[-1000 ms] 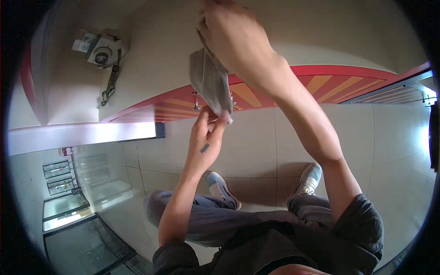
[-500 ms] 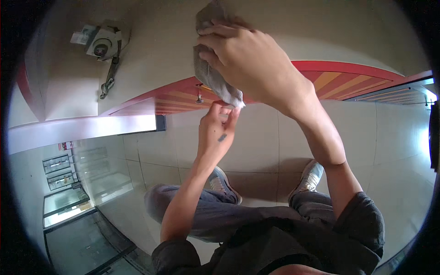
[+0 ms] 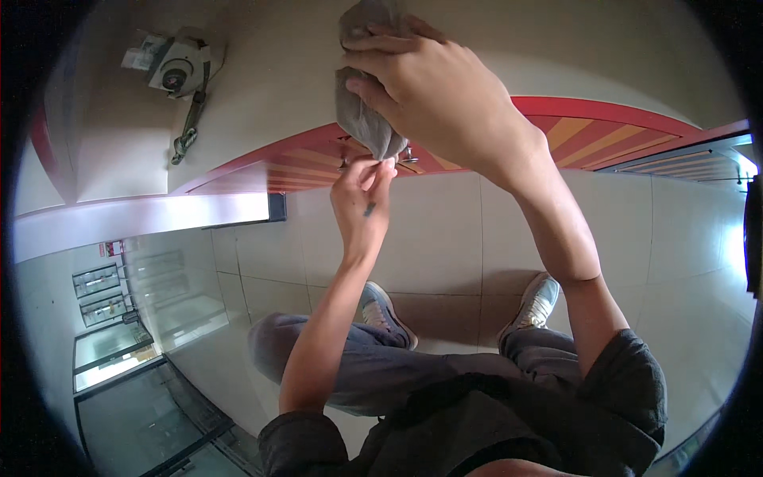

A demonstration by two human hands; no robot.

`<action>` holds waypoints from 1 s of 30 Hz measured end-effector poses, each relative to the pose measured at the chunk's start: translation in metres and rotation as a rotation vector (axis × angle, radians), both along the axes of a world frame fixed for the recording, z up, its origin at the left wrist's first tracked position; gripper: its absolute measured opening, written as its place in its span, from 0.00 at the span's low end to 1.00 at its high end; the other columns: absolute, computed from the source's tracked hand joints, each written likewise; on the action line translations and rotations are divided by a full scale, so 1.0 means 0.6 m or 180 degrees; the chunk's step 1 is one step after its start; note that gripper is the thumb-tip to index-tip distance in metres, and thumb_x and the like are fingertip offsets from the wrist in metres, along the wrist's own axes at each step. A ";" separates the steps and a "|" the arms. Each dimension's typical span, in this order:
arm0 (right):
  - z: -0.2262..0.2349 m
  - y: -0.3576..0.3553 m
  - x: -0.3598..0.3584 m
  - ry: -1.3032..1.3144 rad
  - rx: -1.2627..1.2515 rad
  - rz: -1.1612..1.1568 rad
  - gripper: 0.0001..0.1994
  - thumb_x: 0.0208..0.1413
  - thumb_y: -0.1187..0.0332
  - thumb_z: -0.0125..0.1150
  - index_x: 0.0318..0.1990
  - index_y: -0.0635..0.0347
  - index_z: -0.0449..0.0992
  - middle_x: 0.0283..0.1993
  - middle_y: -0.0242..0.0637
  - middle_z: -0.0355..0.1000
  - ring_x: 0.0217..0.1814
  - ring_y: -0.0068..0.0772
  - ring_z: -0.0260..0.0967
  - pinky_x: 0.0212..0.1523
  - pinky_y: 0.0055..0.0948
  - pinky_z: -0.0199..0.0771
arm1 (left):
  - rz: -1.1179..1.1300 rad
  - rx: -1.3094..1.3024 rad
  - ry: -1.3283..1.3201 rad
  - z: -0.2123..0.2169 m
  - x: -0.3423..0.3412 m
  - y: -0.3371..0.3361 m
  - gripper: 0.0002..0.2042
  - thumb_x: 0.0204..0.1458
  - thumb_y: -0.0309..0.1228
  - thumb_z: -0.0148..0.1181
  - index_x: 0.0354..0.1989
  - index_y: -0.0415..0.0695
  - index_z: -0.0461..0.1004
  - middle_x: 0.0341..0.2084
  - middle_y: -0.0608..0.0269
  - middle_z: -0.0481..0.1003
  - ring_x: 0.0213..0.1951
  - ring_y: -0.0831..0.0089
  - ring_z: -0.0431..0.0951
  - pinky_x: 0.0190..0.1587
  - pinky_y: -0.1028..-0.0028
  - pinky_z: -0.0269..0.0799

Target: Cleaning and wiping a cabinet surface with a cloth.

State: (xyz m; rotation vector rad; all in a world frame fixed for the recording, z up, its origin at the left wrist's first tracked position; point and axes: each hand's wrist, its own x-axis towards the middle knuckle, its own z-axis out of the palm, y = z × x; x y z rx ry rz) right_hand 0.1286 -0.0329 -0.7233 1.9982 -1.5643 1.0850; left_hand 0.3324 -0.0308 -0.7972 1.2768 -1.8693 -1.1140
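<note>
A soft grey cloth [image 3: 362, 115] hangs over the red front edge of the beige counter. My right hand [image 3: 441, 95] lies across its upper part, fingers curled over the fabric and thumb against it. Below the edge, my left hand [image 3: 364, 187] pinches the cloth's gathered lower end between thumb and fingers. The fabric is drawn to a narrow point there. Part of the cloth under my right hand is hidden.
A beige device with a round dark dial [image 3: 173, 78] and a dark strap [image 3: 187, 131] sits on the counter [image 3: 262, 79] at the left. Red and orange striped cabinet fronts [image 3: 588, 139] with small metal knobs [image 3: 409, 153] face me. My shoes stand on the tiled floor [image 3: 437, 238].
My left hand has moved up and to the left with the cloth's lower end, which is now bunched tighter. A second knob has come into view. My right hand has shifted slightly.
</note>
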 end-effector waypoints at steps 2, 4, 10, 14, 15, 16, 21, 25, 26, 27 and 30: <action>0.001 0.004 0.003 0.0244 0.0325 -0.0125 0.09 0.64 0.67 0.63 0.42 0.59 0.87 0.47 0.34 0.83 0.40 0.36 0.78 0.47 0.30 0.77 | -0.0006 0.0101 -0.0029 -0.012 -0.002 -0.002 0.09 0.64 0.29 0.62 0.43 0.34 0.80 0.34 0.57 0.84 0.38 0.69 0.84 0.44 0.75 0.78; 0.001 0.009 0.007 0.0483 0.0652 -0.0248 0.11 0.68 0.64 0.61 0.49 0.54 0.87 0.60 0.30 0.82 0.59 0.35 0.80 0.66 0.33 0.74 | -0.0009 0.0206 -0.0062 -0.022 0.000 -0.002 0.10 0.64 0.29 0.61 0.44 0.34 0.80 0.35 0.56 0.84 0.40 0.68 0.84 0.46 0.74 0.78; 0.009 0.013 0.007 -0.0035 0.0886 -0.0246 0.11 0.68 0.63 0.60 0.49 0.54 0.87 0.60 0.30 0.82 0.59 0.35 0.80 0.67 0.33 0.74 | 0.0126 0.0910 0.0215 -0.039 -0.009 -0.005 0.11 0.64 0.32 0.63 0.47 0.35 0.79 0.44 0.54 0.83 0.50 0.67 0.82 0.56 0.70 0.75; 0.012 0.009 0.006 -0.0161 0.0903 -0.0153 0.12 0.68 0.63 0.60 0.49 0.54 0.87 0.60 0.30 0.82 0.60 0.37 0.80 0.68 0.34 0.74 | 0.0398 0.2366 0.1752 -0.070 0.001 -0.023 0.11 0.66 0.29 0.60 0.53 0.39 0.76 0.50 0.57 0.78 0.55 0.67 0.78 0.62 0.65 0.73; 0.013 0.008 0.006 -0.0161 0.0900 -0.0150 0.12 0.68 0.63 0.60 0.49 0.54 0.87 0.60 0.30 0.82 0.60 0.37 0.80 0.68 0.34 0.74 | 0.0400 0.2362 0.1752 -0.078 0.002 -0.020 0.11 0.66 0.29 0.60 0.53 0.39 0.76 0.50 0.57 0.78 0.55 0.67 0.78 0.62 0.65 0.73; 0.013 0.008 0.006 -0.0181 0.0893 -0.0149 0.12 0.68 0.64 0.60 0.49 0.54 0.87 0.60 0.30 0.82 0.60 0.37 0.80 0.68 0.34 0.74 | 0.0307 0.2322 0.1809 -0.088 0.000 -0.014 0.11 0.67 0.29 0.59 0.55 0.40 0.75 0.50 0.58 0.77 0.55 0.67 0.77 0.63 0.65 0.72; 0.005 0.009 0.001 -0.0131 0.0902 -0.0141 0.12 0.68 0.64 0.60 0.49 0.55 0.87 0.60 0.30 0.82 0.60 0.36 0.79 0.68 0.34 0.74 | 0.0058 0.2221 0.1937 -0.105 -0.017 0.011 0.10 0.68 0.30 0.59 0.55 0.43 0.75 0.50 0.62 0.76 0.54 0.69 0.75 0.64 0.65 0.70; -0.004 0.003 -0.005 0.0207 0.0971 -0.0010 0.12 0.68 0.64 0.60 0.49 0.55 0.87 0.59 0.29 0.82 0.61 0.35 0.79 0.68 0.34 0.74 | 0.0248 0.2214 0.1860 -0.104 -0.026 0.017 0.07 0.65 0.33 0.66 0.46 0.46 0.81 0.48 0.67 0.81 0.52 0.72 0.77 0.63 0.66 0.69; -0.003 0.004 -0.003 0.0079 0.0924 -0.0003 0.12 0.68 0.64 0.60 0.49 0.56 0.88 0.59 0.29 0.82 0.61 0.34 0.79 0.68 0.33 0.74 | 0.0260 0.2199 0.1852 -0.107 -0.026 0.017 0.06 0.65 0.33 0.67 0.45 0.47 0.81 0.48 0.68 0.80 0.51 0.73 0.77 0.62 0.67 0.69; -0.001 0.006 -0.001 -0.0048 0.0875 0.0003 0.12 0.67 0.64 0.61 0.49 0.56 0.88 0.58 0.29 0.82 0.61 0.33 0.79 0.69 0.33 0.73 | 0.0272 0.2183 0.1846 -0.109 -0.028 0.018 0.06 0.65 0.34 0.67 0.45 0.47 0.80 0.47 0.69 0.80 0.50 0.74 0.77 0.62 0.68 0.68; 0.001 0.008 0.001 -0.0303 0.0774 0.0009 0.12 0.67 0.64 0.61 0.48 0.56 0.88 0.58 0.28 0.83 0.61 0.32 0.78 0.70 0.32 0.73 | 0.0288 0.2149 0.1830 -0.114 -0.036 0.020 0.05 0.65 0.34 0.68 0.43 0.49 0.80 0.46 0.70 0.80 0.47 0.76 0.76 0.60 0.69 0.67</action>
